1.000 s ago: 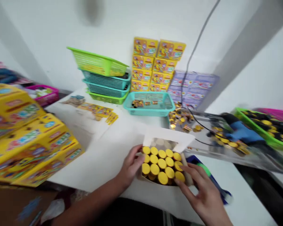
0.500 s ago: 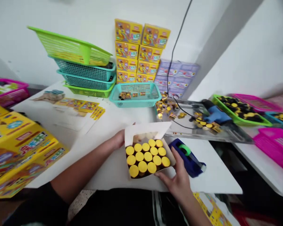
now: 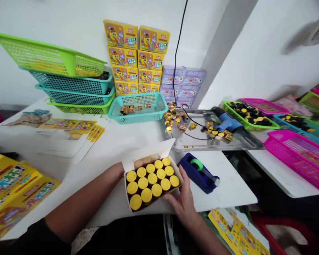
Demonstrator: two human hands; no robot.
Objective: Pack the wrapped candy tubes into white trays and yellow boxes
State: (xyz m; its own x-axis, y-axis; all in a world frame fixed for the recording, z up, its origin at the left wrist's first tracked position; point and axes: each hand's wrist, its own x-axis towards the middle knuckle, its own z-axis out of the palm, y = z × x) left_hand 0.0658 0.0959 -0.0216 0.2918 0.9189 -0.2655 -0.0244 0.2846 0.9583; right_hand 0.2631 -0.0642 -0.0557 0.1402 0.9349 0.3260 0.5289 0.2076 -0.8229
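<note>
An open cardboard box (image 3: 128, 200) filled with several yellow-capped cups (image 3: 150, 179) sits at the near edge of the white table (image 3: 114, 141), its white flap (image 3: 151, 153) raised at the back. My left hand (image 3: 119, 170) presses against the box's left side, mostly hidden behind it. My right hand (image 3: 183, 198) cups the box's right front corner, thumb up along its side. A blue tape dispenser (image 3: 199, 173) with a green roll lies just right of the box.
Stacked green and teal baskets (image 3: 69, 85), a teal basket (image 3: 138, 108), stacked yellow boxes (image 3: 136, 60) and purple boxes (image 3: 182, 85) stand at the back. A metal tray (image 3: 244, 143) holds loose caps and a blue tool (image 3: 227, 120). Yellow boxes (image 3: 13, 191) sit left; pink and green baskets (image 3: 295, 148) right.
The view has swung right and down. The box has slid toward me and turned slightly, with both hands keeping hold of its sides.
</note>
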